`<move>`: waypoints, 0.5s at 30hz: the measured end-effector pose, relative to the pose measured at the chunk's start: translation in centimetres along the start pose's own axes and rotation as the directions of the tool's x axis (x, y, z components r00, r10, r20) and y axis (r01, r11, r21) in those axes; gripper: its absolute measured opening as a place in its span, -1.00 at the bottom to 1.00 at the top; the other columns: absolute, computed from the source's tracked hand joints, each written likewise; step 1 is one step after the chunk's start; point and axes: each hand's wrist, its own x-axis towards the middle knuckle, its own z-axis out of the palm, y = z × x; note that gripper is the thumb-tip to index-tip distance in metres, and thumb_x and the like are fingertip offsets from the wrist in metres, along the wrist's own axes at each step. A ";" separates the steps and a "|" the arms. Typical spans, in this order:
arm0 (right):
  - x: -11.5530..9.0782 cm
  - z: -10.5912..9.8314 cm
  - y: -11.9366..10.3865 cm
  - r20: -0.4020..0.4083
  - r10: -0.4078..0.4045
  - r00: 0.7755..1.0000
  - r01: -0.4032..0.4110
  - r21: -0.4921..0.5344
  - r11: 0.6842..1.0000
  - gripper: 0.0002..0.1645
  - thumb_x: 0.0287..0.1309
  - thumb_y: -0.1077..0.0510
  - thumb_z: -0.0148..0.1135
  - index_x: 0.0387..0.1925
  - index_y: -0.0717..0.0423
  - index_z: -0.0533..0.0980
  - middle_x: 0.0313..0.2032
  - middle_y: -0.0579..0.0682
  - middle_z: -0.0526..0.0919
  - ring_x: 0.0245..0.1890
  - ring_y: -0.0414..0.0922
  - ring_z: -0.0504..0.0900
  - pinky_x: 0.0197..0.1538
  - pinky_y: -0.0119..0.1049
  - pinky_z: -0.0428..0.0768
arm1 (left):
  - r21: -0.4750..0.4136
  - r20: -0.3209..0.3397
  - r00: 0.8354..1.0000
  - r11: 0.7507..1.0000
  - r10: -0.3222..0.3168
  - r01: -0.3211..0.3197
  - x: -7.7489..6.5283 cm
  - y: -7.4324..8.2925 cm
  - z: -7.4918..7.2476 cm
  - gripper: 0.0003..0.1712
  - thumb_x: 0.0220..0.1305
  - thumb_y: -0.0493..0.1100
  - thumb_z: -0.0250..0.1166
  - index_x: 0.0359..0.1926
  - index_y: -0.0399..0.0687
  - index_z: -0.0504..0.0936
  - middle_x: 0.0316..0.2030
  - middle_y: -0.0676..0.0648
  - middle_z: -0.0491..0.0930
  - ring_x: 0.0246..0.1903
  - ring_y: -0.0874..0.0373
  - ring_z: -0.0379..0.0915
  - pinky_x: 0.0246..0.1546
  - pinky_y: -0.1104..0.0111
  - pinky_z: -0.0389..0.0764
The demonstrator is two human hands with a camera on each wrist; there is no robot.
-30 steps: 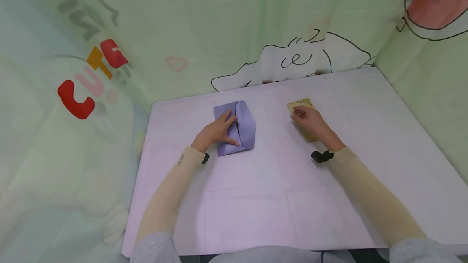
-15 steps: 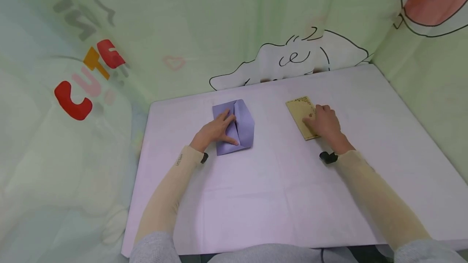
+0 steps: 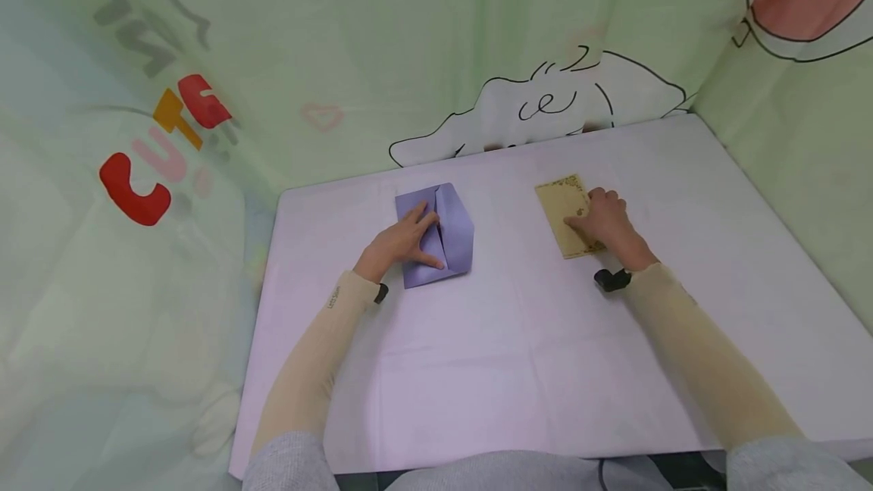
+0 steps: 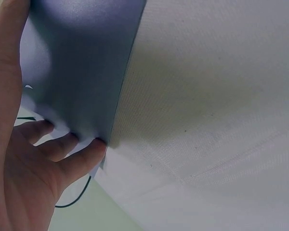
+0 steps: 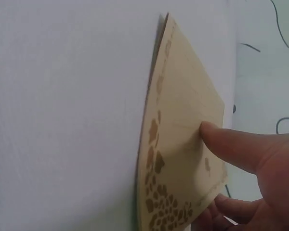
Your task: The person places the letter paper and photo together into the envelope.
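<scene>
A purple paper envelope (image 3: 455,229), its flap spread open to the right, lies on the left half of the white-covered table. Across its left panel rests my left hand (image 3: 402,239), fingers spread; in the left wrist view three fingertips (image 4: 97,144) press on the envelope's surface (image 4: 86,62). To the right is a folded tan card (image 3: 561,203) with brown floral corner patterns. My right hand (image 3: 609,222) grips the card by its right side, the thumb (image 5: 221,134) on the top face and the other fingers partly hidden beyond the edge.
The white cloth on the table (image 3: 477,385) shows faint fold lines. A pale green printed curtain (image 3: 382,59) rises behind the table and along its sides. Both wrists carry small black devices, one dark camera (image 3: 611,279) on the right.
My right hand shifted right from over the card's middle to its right side and took hold there, turning the card slightly. The left hand and envelope stayed in place.
</scene>
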 end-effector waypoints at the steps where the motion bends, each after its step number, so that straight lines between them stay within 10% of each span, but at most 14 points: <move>1: 0.2 -0.1 0.2 0.009 0.008 1.000 -0.008 0.019 1.000 -0.06 0.33 -0.06 0.21 0.31 0.66 0.10 0.16 0.65 0.26 0.14 0.46 0.29 0.19 0.27 0.35 | -0.001 -0.001 1.000 1.000 0.001 -0.001 0.0 0.0 0.0 0.11 -0.07 0.48 0.44 0.37 0.08 0.22 0.57 -0.33 -0.11 0.55 -0.22 -0.07 0.41 -0.02 0.32; 7: 0.4 -0.9 1.2 0.041 0.069 0.997 -0.075 0.163 0.984 -0.29 0.42 -0.01 0.12 0.25 0.55 0.26 0.06 0.45 0.47 -0.14 0.15 0.50 -0.21 -0.11 0.54 | -0.013 -0.004 1.000 1.000 0.007 -0.007 0.1 -0.1 0.0 0.11 -0.08 0.48 0.45 0.36 0.08 0.22 0.57 -0.33 -0.11 0.55 -0.21 -0.05 0.40 -0.02 0.33; 15: 0.8 -1.3 1.5 0.028 0.122 0.992 -0.125 0.224 0.967 -0.43 0.53 0.06 -0.09 0.26 0.48 0.37 0.12 0.43 0.48 0.00 0.19 0.49 -0.01 0.01 0.53 | -0.011 -0.001 1.000 1.000 0.009 -0.009 0.2 -0.2 0.1 0.13 -0.08 0.47 0.46 0.38 0.07 0.21 0.57 -0.33 -0.11 0.55 -0.20 -0.06 0.41 -0.01 0.32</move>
